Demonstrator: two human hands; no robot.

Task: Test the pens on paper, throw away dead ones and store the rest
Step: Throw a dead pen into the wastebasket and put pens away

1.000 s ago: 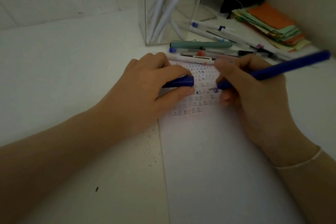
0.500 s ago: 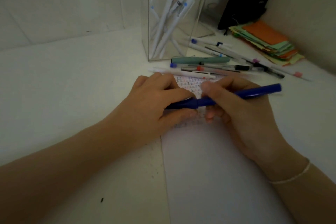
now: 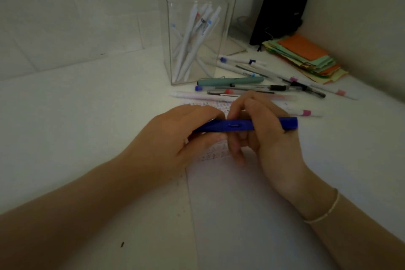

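White desk (image 3: pixel 65 127), dim, wall corner behind. Blue pen (image 3: pixel 230 126) held level at centre over paper (image 3: pixel 252 215); left hand (image 3: pixel 175 138) curled round its 9 o'clock end, right hand (image 3: pixel 263 129) pinching the middle. Clear pen holder (image 3: pixel 192 46) at 12, holding white pens. Loose pens (image 3: pixel 252 87) just beyond hands at 1. Coloured notes stack (image 3: pixel 306 57) at 2, beside black case (image 3: pixel 282 2).

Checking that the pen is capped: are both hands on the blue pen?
Touching. In the head view, the left hand grips the blue pen at its left end; the right hand wraps its barrel.
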